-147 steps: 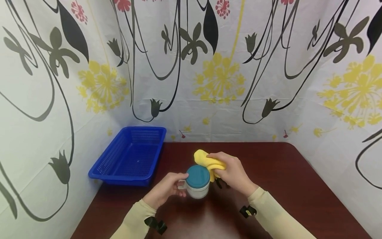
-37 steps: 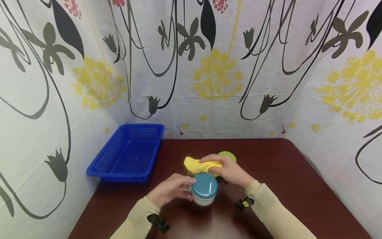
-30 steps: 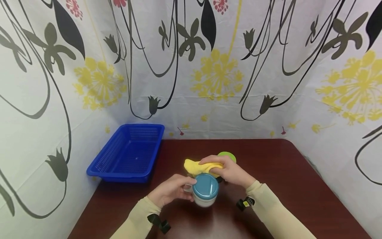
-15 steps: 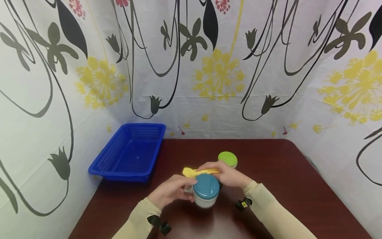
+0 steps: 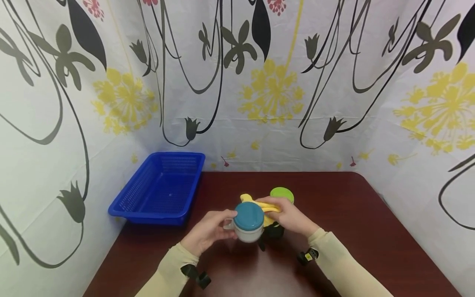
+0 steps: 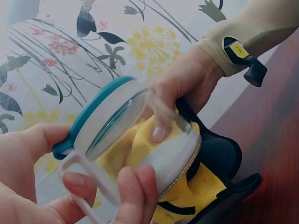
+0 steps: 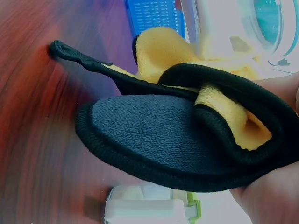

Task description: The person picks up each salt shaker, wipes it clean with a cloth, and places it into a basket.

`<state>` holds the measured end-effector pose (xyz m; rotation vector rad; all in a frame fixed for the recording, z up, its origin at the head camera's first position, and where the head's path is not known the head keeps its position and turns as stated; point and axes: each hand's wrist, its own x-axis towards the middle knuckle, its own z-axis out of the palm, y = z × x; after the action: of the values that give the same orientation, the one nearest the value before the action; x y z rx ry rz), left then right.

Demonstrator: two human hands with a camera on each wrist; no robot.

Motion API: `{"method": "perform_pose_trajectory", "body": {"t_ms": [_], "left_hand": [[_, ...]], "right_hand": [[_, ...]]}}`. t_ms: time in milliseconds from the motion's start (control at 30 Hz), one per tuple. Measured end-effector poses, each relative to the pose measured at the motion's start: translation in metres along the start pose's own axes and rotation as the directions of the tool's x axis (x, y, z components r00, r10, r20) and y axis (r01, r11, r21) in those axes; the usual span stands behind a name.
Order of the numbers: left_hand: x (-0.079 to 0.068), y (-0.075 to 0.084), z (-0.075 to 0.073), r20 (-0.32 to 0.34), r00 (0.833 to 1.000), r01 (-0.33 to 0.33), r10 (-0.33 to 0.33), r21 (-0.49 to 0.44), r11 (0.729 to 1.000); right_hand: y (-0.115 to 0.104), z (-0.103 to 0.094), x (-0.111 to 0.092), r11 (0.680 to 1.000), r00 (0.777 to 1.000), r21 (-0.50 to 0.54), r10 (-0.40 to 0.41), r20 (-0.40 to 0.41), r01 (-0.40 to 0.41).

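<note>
Basket (image 5: 163, 198) at left; left hand (image 5: 208, 229) pinches the handle (image 5: 228, 225), mug (image 5: 249, 219) lower centre of frame, cloth (image 5: 268, 221) at its side, green-lidded cup (image 5: 282, 193) behind, right hand (image 5: 291, 215) gripping the cloth. Wiping, it seems; next stroke likely wants the mug turned.

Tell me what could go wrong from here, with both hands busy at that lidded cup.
The clear-sided round cup with a teal lid might twist or slip: the left hand grips it from one side only, while the yellow-and-grey, black-edged cloth seems to press against it.

The right hand could bump the green-lidded container standing just beyond it.
</note>
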<state>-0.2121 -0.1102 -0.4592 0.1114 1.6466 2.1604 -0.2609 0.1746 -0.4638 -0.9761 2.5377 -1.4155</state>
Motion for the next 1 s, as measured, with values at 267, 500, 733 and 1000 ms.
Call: {"method": "perform_pose_trajectory", "body": {"t_ms": [267,500,733,1000], "left_hand": [[0.002,0.003,-0.002,-0.128,0.991,-0.047,0.043,-0.029,0.998],[0.006,0.004,0.004,-0.235,0.965,-0.13,0.12,-0.026,0.991],[0.005,-0.001,0.007,-0.215,0.973,-0.084,0.088,0.027,0.996],[0.0,0.002,0.014,-0.09,0.996,-0.013,0.02,0.081,0.997]], "right_hand": [[-0.005,-0.003,-0.005,0.999,0.993,0.011,0.035,-0.117,-0.034],[-0.02,-0.004,-0.006,0.999,0.966,0.039,0.033,-0.255,-0.023],[-0.039,-0.003,-0.004,0.994,0.936,0.094,-0.015,-0.353,0.051],[-0.047,0.003,0.004,0.974,0.932,-0.172,-0.195,-0.306,0.147]]}}
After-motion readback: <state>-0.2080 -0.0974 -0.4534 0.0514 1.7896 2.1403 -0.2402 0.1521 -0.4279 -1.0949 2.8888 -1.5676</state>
